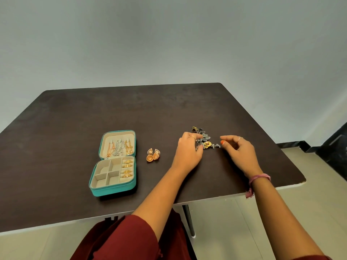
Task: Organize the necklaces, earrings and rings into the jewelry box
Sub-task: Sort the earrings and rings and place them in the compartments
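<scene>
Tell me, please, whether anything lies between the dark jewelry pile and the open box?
Yes: a pair of gold earrings lies on the table between the pile and the box. The left hand touches the pile's near side.

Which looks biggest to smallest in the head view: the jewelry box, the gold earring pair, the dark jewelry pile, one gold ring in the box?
1. Jewelry box, open.
2. Dark jewelry pile, partly hidden by the left hand.
3. Gold earring pair.
4. Gold ring, smallest.
</scene>
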Demonstrator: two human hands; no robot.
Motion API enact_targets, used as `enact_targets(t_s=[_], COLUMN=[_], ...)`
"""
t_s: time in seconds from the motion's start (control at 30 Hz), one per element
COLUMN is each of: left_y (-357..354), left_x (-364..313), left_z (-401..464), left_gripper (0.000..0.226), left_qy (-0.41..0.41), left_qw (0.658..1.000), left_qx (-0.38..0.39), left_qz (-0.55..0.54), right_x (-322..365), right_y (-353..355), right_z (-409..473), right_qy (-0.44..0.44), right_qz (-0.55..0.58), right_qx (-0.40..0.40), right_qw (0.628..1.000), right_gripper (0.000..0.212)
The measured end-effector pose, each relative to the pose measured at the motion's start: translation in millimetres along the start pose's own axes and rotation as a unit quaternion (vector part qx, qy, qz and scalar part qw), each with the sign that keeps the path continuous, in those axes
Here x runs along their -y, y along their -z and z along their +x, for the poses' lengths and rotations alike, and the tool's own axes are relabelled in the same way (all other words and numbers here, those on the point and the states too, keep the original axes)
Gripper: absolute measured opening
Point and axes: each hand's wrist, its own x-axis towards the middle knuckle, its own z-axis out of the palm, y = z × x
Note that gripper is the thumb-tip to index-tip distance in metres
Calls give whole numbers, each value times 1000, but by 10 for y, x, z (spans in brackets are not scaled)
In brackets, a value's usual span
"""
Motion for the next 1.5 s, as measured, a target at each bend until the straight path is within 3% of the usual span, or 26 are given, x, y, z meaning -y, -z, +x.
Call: enact_targets(t_s=[0.2, 0.5, 0.7, 0.8, 0.97, 1.13, 1.27, 1.4, 1.5], left_y=[-121, -158, -77, 17, 111, 161, 144, 66, 33], left_x=[34, 24, 2, -69, -140, -177, -91, -12, 43], left_z=[44, 110, 213, 257, 299, 286, 222, 100, 61], left_gripper=[32, 15, 7, 10, 19, 24, 21, 23, 24], left_qy=[-32, -26, 43, 107, 164, 157, 114, 37, 24], left_qw=[997, 996, 997, 976, 941, 932, 927, 935, 935], left_qx=[-17, -23, 11, 69, 145, 166, 159, 120, 57], left_qz=[74, 86, -69, -178, -259, -282, -319, -332, -349], right_x=[-37, -66, -21, -8, 20, 46, 12, 67, 133], right_y=[-73, -75, -51, -45, -62, -54, -40, -75, -157], right_z=[48, 45, -21, -54, -74, -76, -53, -46, -73], right_qy=[38, 33, 106, 166, 163, 157, 93, 55, 48], right_qz=[-85, -60, -13, -28, -49, -5, 118, 221, 246], right_qx=[19, 5, 13, 37, 19, 1, 8, 36, 54], right_qw=[995, 998, 994, 985, 985, 988, 989, 973, 967], right_gripper=[20, 16, 17, 26, 32, 24, 18, 21, 22])
